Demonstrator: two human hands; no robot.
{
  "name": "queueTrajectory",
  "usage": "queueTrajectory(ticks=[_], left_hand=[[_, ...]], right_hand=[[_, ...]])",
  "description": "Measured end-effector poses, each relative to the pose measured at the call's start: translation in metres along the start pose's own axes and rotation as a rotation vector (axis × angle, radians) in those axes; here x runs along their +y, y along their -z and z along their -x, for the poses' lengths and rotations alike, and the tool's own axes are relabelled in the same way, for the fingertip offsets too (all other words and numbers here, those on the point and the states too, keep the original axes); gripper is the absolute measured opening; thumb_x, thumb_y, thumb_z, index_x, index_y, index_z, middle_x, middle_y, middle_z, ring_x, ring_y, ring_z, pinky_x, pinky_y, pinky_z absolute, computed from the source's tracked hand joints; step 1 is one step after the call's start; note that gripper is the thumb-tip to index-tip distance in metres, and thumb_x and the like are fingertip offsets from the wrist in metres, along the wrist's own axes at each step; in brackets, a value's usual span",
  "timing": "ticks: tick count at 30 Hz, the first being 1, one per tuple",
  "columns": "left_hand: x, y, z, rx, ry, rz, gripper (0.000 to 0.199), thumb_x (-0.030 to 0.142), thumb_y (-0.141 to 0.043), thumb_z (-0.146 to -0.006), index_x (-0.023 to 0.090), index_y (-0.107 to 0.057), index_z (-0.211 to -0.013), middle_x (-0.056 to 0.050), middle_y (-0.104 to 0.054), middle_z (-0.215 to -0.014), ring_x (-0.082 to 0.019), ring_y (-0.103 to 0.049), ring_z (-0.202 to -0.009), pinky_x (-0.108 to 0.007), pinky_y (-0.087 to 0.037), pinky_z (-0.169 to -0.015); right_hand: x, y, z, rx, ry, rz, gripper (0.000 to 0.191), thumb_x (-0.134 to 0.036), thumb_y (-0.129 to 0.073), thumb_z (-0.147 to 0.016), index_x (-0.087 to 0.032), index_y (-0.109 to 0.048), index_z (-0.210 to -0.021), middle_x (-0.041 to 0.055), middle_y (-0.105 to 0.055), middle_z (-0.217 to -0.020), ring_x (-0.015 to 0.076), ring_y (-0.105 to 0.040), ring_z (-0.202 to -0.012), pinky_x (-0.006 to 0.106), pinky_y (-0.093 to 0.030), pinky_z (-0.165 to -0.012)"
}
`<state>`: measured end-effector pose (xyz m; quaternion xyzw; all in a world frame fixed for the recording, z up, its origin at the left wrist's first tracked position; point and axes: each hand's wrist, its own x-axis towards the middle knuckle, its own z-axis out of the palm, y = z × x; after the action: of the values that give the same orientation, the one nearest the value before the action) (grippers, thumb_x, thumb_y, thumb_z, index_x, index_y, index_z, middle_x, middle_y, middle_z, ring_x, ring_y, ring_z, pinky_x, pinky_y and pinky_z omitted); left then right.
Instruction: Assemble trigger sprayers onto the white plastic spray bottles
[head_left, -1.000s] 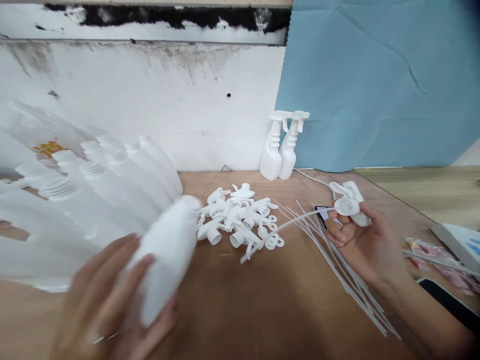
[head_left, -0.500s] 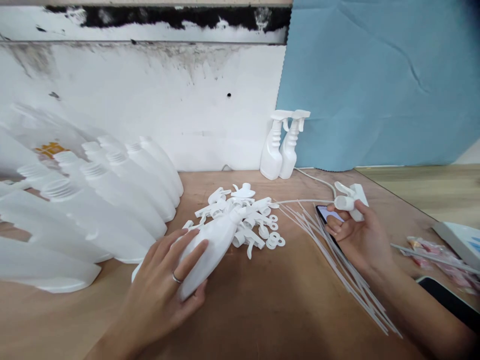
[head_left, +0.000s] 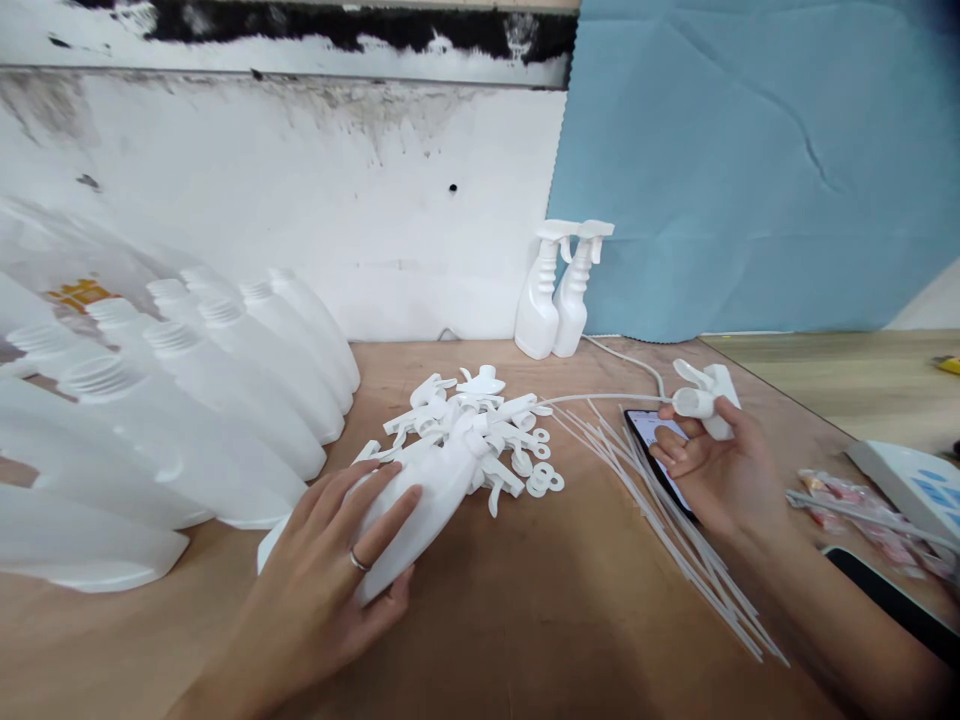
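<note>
My left hand (head_left: 341, 570) wraps round a white spray bottle (head_left: 431, 500), tilted so that its neck points up and right over a heap of white trigger sprayer heads (head_left: 439, 405). In my right hand (head_left: 716, 465) is a trigger spray head (head_left: 709, 395), its collar facing left. A thin dip tube (head_left: 600, 398) runs from that collar leftward toward the bottle's neck. Whether the tube's far end is inside the neck I cannot make out. Loose dip tubes (head_left: 682, 540) lie below my right hand, and several white ring washers (head_left: 544, 480) sit at the heap's edge.
Several open white bottles (head_left: 225, 400) crowd the left side. Two bottles with sprayers fitted (head_left: 538, 300) stand against the wall. A lit phone (head_left: 645, 430) lies under the tubes. Small plastic packets (head_left: 832, 500), a white box (head_left: 911, 480) and a dark device (head_left: 892, 600) are at right.
The view has shifted slightly, with the scene sliding a little left. Both hands keep their grip, and the tube between spray head and bottle now bows slightly upward.
</note>
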<state>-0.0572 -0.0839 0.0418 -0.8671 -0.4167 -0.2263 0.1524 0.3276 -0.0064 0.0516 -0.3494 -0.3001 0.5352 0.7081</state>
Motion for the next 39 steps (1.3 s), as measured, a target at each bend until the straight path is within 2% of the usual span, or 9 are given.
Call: queueTrajectory(ticks=[8,13,19,23,29,31,34,36,39], left_hand=[[0.002,0.0,0.002,-0.011,-0.028,-0.004,0.065,0.019,-0.064,-0.082,0.021,-0.043,-0.144,-0.016,-0.049,-0.145,-0.037,-0.043,-0.134,-0.058,-0.042,-0.105],[0.01,-0.003,0.0,-0.071,-0.145,-0.002,0.068,0.016,-0.064,-0.08,0.024,-0.046,-0.145,-0.014,-0.044,-0.152,-0.04,-0.038,-0.139,-0.064,-0.038,-0.109],[0.015,-0.005,0.002,-0.108,-0.247,-0.012,0.071,0.011,-0.064,-0.075,0.022,-0.048,-0.143,-0.012,-0.046,-0.151,-0.041,-0.03,-0.146,-0.065,-0.031,-0.115],[0.015,-0.005,0.005,-0.113,-0.283,-0.032,0.072,0.011,-0.064,-0.073,0.021,-0.049,-0.143,-0.012,-0.046,-0.151,-0.041,-0.028,-0.146,-0.064,-0.03,-0.116],[0.016,-0.008,0.006,-0.101,-0.31,-0.04,0.064,0.015,-0.063,-0.077,0.022,-0.052,-0.139,-0.013,-0.049,-0.147,-0.041,-0.035,-0.141,-0.066,-0.03,-0.114],[0.016,-0.008,0.005,-0.096,-0.314,-0.032,0.065,0.012,-0.062,-0.076,0.022,-0.052,-0.139,-0.013,-0.049,-0.147,-0.041,-0.035,-0.141,-0.066,-0.03,-0.114],[0.016,-0.008,0.005,-0.095,-0.326,-0.022,0.068,0.01,-0.061,-0.075,0.022,-0.05,-0.141,-0.014,-0.047,-0.149,-0.041,-0.035,-0.14,-0.067,-0.03,-0.113],[0.017,-0.007,0.005,-0.098,-0.324,-0.027,0.066,0.01,-0.061,-0.076,0.021,-0.05,-0.14,-0.015,-0.047,-0.148,-0.042,-0.036,-0.14,-0.067,-0.031,-0.112],[0.017,-0.007,0.004,-0.102,-0.316,-0.032,0.063,0.011,-0.062,-0.078,0.019,-0.051,-0.139,-0.015,-0.049,-0.147,-0.041,-0.037,-0.139,-0.067,-0.032,-0.112]], right_hand=[[0.011,-0.004,0.007,-0.065,-0.085,0.057,0.02,-0.04,-0.064,-0.085,-0.02,-0.062,-0.086,0.0036,-0.066,-0.079,0.0106,-0.045,-0.048,0.027,-0.043,-0.048],[0.037,-0.024,0.043,-0.237,-0.304,0.175,0.027,-0.041,-0.074,-0.081,-0.02,-0.065,-0.094,0.0052,-0.067,-0.089,0.0157,-0.055,-0.065,0.026,-0.043,-0.049],[0.062,-0.038,0.074,-0.377,-0.475,0.269,0.038,-0.037,-0.085,-0.072,-0.015,-0.066,-0.096,0.0032,-0.066,-0.075,0.0161,-0.059,-0.068,0.03,-0.049,-0.061],[0.064,-0.032,0.07,-0.481,-0.474,0.331,0.047,-0.037,-0.086,-0.071,-0.015,-0.063,-0.105,0.0059,-0.071,-0.087,0.0177,-0.066,-0.075,0.034,-0.053,-0.074],[0.074,-0.023,0.073,-0.646,-0.343,0.446,0.064,-0.041,-0.076,-0.083,-0.023,-0.041,-0.134,0.0048,-0.067,-0.097,0.0168,-0.066,-0.08,0.03,-0.053,-0.069],[0.077,-0.024,0.076,-0.637,-0.311,0.487,0.065,-0.044,-0.074,-0.085,-0.023,-0.039,-0.135,0.0025,-0.065,-0.09,0.0145,-0.062,-0.07,0.027,-0.05,-0.062],[0.08,-0.026,0.077,-0.583,-0.3,0.546,0.056,-0.053,-0.065,-0.089,-0.022,-0.04,-0.128,-0.0044,-0.056,-0.073,0.0079,-0.044,-0.047,0.022,-0.038,-0.045],[0.081,-0.026,0.077,-0.594,-0.307,0.542,0.056,-0.052,-0.065,-0.09,-0.024,-0.036,-0.129,-0.0042,-0.054,-0.076,0.009,-0.046,-0.052,0.021,-0.039,-0.045],[0.081,-0.025,0.077,-0.624,-0.303,0.486,0.066,-0.045,-0.075,-0.083,-0.028,-0.032,-0.129,0.0024,-0.056,-0.1,0.0134,-0.057,-0.074,0.023,-0.051,-0.055]])
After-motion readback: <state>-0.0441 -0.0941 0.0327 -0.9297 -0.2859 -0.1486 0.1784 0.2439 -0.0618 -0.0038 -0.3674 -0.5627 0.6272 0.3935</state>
